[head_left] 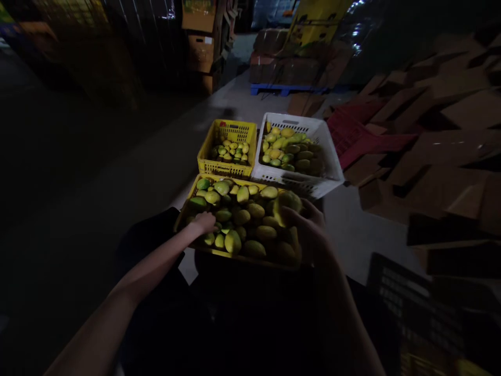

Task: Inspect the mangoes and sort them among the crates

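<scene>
A shallow yellow crate (250,259) full of yellow-green lemons (255,211) lies in front of me, across my lap. My right hand (311,222) holds one lemon (287,206) above the crate's right end, fingers curved around it; it is slightly blurred. At the left end, my left hand (205,222) reaches down among the lemons with its fingers curled in. What lies under those fingers is hidden. Beyond the crate stand a deeper yellow crate (204,159) with small lemons and a white crate (329,151) with larger yellow and green ones.
Flattened cardboard boxes (450,151) are heaped at the right, with a red plastic crate (356,128) among them. A blue pallet (289,89) bearing stacked goods stands at the back, near stacked cartons (200,49). The floor at the left is dark.
</scene>
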Available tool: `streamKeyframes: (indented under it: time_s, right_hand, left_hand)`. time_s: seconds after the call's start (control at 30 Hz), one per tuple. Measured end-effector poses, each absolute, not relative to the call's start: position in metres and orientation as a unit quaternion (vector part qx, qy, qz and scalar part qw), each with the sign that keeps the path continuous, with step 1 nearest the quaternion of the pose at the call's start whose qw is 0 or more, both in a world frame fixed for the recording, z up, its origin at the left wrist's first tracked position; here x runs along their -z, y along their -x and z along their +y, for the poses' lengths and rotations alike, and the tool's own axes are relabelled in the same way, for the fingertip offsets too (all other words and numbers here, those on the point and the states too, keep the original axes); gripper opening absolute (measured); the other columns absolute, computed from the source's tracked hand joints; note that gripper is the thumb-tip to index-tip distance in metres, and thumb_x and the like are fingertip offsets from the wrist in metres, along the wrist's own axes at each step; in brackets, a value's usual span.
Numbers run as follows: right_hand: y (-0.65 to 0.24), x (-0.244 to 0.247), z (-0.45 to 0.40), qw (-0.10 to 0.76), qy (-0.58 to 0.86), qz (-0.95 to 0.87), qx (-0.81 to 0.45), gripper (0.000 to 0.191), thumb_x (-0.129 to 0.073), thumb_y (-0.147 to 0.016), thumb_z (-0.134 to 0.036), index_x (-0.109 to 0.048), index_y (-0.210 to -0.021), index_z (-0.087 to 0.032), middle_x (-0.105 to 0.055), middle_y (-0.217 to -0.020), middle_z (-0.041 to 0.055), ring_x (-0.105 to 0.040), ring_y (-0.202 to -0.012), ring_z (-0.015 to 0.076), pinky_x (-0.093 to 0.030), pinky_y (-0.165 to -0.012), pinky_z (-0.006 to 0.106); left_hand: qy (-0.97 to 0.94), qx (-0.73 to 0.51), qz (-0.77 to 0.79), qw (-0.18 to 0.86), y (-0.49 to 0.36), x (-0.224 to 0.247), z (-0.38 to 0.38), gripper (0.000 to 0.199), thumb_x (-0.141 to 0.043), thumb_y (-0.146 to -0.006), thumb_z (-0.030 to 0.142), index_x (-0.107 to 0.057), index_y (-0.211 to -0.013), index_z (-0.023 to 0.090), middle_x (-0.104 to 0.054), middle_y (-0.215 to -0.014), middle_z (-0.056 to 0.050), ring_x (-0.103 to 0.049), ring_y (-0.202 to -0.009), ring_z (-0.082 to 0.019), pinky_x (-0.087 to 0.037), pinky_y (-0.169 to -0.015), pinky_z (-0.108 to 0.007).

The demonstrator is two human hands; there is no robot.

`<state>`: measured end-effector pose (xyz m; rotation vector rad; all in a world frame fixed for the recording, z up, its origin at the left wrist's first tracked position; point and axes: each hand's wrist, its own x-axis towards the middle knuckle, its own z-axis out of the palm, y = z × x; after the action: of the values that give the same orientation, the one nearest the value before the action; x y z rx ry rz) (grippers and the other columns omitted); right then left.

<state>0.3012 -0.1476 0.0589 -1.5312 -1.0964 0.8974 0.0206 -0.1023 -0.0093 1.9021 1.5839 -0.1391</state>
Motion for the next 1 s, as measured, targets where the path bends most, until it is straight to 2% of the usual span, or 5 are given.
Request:
streamKeyframes:
  time_s: [0.13, 0.43, 0.57, 0.8, 1.0]
  right_hand:
    - [-0.310, -0.056, -0.150, 0.578, 0.592, -0.355, -0.435, 0.046, -0.081, -0.065, -0.052, -0.070, -0.099, -0.023, -0.074, -0.087, 0.0028, -0.069, -0.076, 0.0216, -0.056, -0.062, 0.030]
    - [-0.291, -0.071, -0.163, 0.580, 0.572, -0.275, -0.511, 0.053, -0.094, -0.051, -0.040, -0.069, -0.094, -0.021, -0.074, -0.079, 0.0017, -0.070, -0.068, 0.0208, -0.057, -0.057, 0.029]
    - [-0.287, -0.080, -0.168, 0.546, 0.561, -0.280, -0.556, 0.049, -0.092, -0.055, -0.043, -0.074, -0.093, -0.017, -0.077, -0.082, 0.0054, -0.072, -0.069, 0.0229, -0.058, -0.060, 0.030]
    - [-0.287, -0.076, -0.158, 0.537, 0.561, -0.302, -0.553, 0.050, -0.090, -0.054, -0.038, -0.073, -0.097, -0.018, -0.078, -0.091, 0.0086, -0.073, -0.082, 0.0289, -0.056, -0.061, 0.032]
    - [-0.278, -0.067, -0.150, 0.590, 0.482, -0.308, -0.570, 0.037, -0.085, -0.062, -0.042, -0.071, -0.092, -0.026, -0.077, -0.103, 0.0076, -0.070, -0.106, 0.0329, -0.059, -0.085, 0.044]
  left_hand:
    - [-0.738, 0.112, 0.595, 0.297, -0.024, 0.032, -0.110, 0.024, -0.077, -0.077, 0.022, -0.070, -0.098, 0.013, -0.070, -0.120, -0.017, -0.060, -0.123, -0.035, -0.046, -0.103, -0.038]
    - [-0.744, 0.058, 0.612, 0.260, -0.028, 0.056, -0.093, 0.054, -0.058, -0.093, 0.037, -0.049, -0.137, 0.008, -0.056, -0.141, -0.023, -0.052, -0.133, -0.035, -0.040, -0.110, -0.042]
    - [-0.733, -0.001, 0.615, 0.292, -0.030, 0.070, -0.086, 0.052, -0.065, -0.087, 0.034, -0.053, -0.132, 0.013, -0.060, -0.138, -0.017, -0.054, -0.131, -0.030, -0.040, -0.111, -0.038]
    - [-0.661, -0.118, 0.650, 0.356, -0.035, 0.058, -0.074, 0.035, -0.080, -0.074, 0.036, -0.068, -0.099, 0.014, -0.073, -0.112, -0.015, -0.064, -0.118, -0.035, -0.046, -0.103, -0.040]
    - [-0.572, -0.331, 0.566, 0.493, -0.042, -0.012, -0.071, 0.040, -0.071, -0.084, 0.045, -0.070, -0.112, 0.016, -0.074, -0.110, -0.010, -0.068, -0.104, -0.025, -0.053, -0.087, -0.031]
